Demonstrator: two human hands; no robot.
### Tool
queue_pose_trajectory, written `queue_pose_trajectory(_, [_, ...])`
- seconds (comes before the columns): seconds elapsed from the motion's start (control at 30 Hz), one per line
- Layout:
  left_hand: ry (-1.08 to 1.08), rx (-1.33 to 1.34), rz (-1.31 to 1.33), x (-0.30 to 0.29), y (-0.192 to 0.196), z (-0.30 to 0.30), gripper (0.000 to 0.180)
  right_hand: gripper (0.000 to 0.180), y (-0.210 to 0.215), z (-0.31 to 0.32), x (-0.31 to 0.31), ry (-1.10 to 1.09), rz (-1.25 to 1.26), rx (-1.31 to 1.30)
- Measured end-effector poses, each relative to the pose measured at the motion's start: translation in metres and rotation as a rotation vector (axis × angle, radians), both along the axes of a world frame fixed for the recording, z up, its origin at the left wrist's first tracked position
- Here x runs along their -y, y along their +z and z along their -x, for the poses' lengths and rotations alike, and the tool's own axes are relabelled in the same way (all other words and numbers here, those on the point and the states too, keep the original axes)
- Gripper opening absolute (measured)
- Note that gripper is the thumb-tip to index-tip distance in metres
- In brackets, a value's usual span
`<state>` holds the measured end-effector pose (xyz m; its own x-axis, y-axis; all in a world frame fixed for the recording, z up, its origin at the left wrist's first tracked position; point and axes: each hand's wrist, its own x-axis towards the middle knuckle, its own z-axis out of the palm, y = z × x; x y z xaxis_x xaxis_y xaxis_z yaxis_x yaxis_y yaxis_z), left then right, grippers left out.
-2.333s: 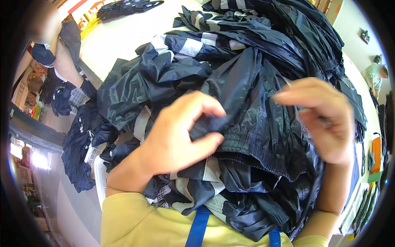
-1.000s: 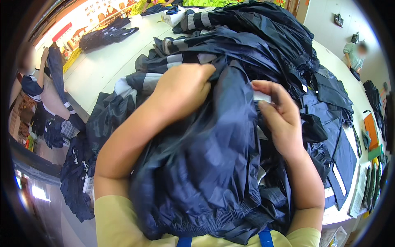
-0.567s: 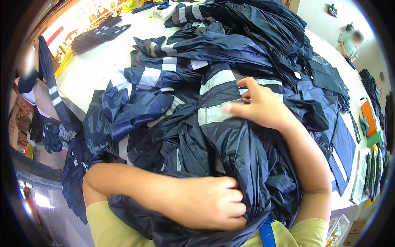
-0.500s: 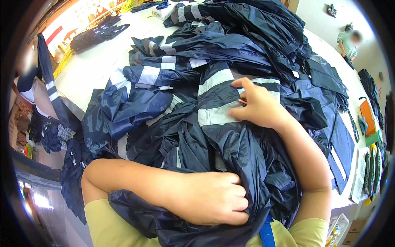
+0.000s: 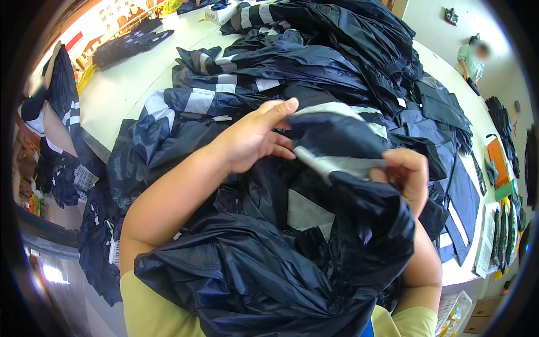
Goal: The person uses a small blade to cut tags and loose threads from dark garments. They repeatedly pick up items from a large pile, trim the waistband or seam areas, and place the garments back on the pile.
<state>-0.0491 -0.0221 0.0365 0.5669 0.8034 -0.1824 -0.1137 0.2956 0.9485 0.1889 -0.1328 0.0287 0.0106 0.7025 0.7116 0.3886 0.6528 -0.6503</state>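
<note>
A dark navy garment of shiny thin fabric (image 5: 247,253) with silver-white bands (image 5: 342,167) is bunched over my lap and the table edge. My right hand (image 5: 411,174) has its fingers closed on a banded part of it and holds that part raised in a fold; the hand is slightly blurred. On the other side of this fold is my left hand (image 5: 255,137), thumb stretched out and fingers apart, at the cloth's edge. A pale grey patch (image 5: 309,212) shows inside the garment. Whether a small tool is inside my right hand is hidden.
A big heap of similar dark banded garments (image 5: 331,62) covers the table (image 5: 129,84). Flat dark pieces (image 5: 457,196) lie at the right, beside an orange item (image 5: 497,160). One person (image 5: 471,62) stands far right; another (image 5: 33,106) is at the left with a dark garment.
My left hand has let go of the cloth near my lap and moved up beside the banded part. My right hand has moved right and down, lifting that part. A small dark tool in it no longer shows.
</note>
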Motion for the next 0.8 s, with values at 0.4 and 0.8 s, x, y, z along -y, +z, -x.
queue_pose_trajectory(0.4, [0.165,0.312,0.035,0.006,0.042,-0.046,0.056,0.035,0.017,0.0,0.013,0.208,-0.506,0.578])
queue_pose_trajectory(0.8, [-0.472,-0.36,-1.733,0.047,0.026,-0.05,0.031,0.057,0.028,-0.055,-0.039,0.314,0.691,-0.655])
